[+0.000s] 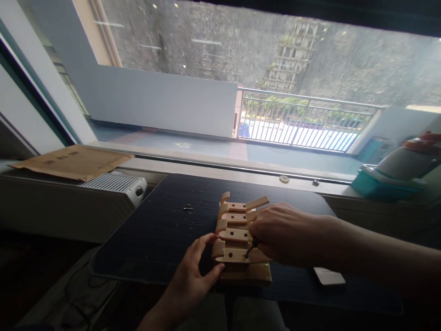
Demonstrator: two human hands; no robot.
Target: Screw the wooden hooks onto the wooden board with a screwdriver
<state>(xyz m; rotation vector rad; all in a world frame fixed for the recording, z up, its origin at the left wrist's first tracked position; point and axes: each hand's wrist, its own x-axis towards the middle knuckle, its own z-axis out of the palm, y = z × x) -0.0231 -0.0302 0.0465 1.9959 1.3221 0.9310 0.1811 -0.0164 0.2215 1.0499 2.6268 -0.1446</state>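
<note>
Thumb and fingers of left hand clasping left edge of wooden hook rack; right hand closed around screwdriver, tip left of fist, at screw. Small metal piece, left of grip. Tape roll, beyond grip.

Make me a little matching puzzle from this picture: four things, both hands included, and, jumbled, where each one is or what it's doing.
Things
1. Left hand
2. Right hand
3. Brown envelope
4. Yellowish ring

Places and states
A. Lying on the window sill
B. Gripping a thin dark tool
C. At the curled ends of the wooden hooks
D. Lying partly over the white vented unit

Pairs: 1-C, 2-B, 3-D, 4-A
</note>
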